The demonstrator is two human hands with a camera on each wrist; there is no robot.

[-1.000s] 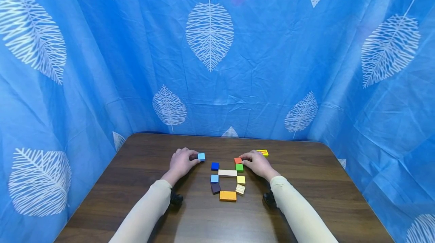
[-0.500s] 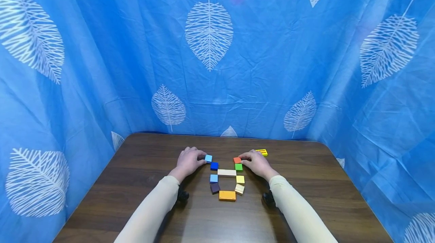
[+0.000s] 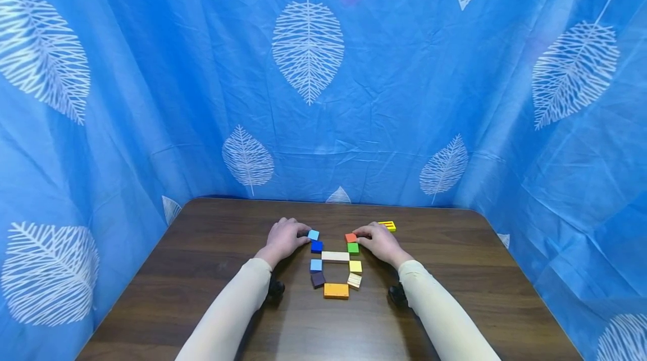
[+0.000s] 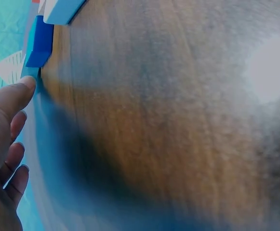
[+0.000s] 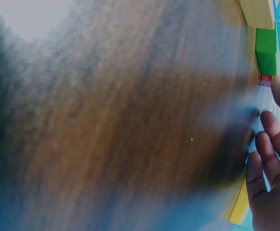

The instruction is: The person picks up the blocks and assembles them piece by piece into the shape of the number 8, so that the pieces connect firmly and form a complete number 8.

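Observation:
My left hand [image 3: 285, 238] holds a light blue block [image 3: 313, 235] between thumb and fingers, just behind a dark blue block [image 3: 316, 247]. In the left wrist view the thumb [image 4: 28, 83] points toward the dark blue block, and the held block is hidden. Across from it, my right hand [image 3: 381, 242] pinches an orange-red block [image 3: 351, 237] behind a green block [image 3: 352, 248]. Only a sliver of that red block [image 5: 265, 77] shows in the right wrist view. A long whitish block [image 3: 335, 257] lies crosswise between the two columns of blocks.
Nearer me are a second light blue block [image 3: 315, 265], a yellow block [image 3: 355, 266], a dark purple block [image 3: 317, 279], a pale wooden block [image 3: 354, 280] and an orange block [image 3: 336, 291]. A yellow slotted block [image 3: 387, 226] lies behind my right hand on the brown table [image 3: 429, 316].
My left hand has carried the light blue block rightward to the back of the dark blue block. The right hand stays at the orange-red block; the whole view has shifted slightly.

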